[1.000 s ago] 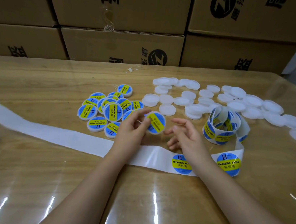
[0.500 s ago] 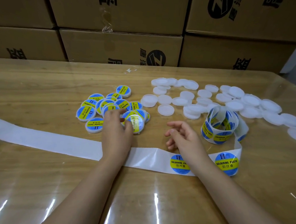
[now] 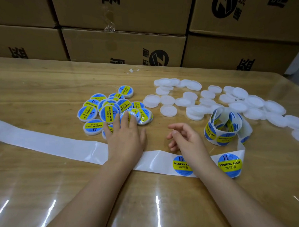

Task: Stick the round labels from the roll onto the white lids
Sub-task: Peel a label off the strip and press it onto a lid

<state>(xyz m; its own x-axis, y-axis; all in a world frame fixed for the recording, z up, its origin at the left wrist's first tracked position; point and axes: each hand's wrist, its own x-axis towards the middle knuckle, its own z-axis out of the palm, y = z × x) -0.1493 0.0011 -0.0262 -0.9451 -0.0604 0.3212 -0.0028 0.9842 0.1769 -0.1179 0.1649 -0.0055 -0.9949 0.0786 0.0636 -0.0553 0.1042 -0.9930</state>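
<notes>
A pile of labelled lids (image 3: 110,108) with blue and yellow round labels lies left of centre on the table. My left hand (image 3: 125,138) lies flat with straight fingers on the near edge of that pile, its fingertips on one labelled lid (image 3: 133,116). My right hand (image 3: 186,139) hovers beside it with loosely curled fingers and holds nothing. Several plain white lids (image 3: 168,110) are spread across the middle and right. The label roll (image 3: 222,129) stands at the right, and its backing strip (image 3: 54,145) runs left under both wrists, bearing two labels (image 3: 230,165).
Stacked cardboard boxes (image 3: 123,46) form a wall along the table's far edge. A clear plastic sheet covers the wooden table (image 3: 34,185). The empty backing strip trails off the left edge of the view.
My left hand carried the freshly labelled lid leftward, set it down on the labelled pile, and now rests flat on it. My right hand has stayed near the strip.
</notes>
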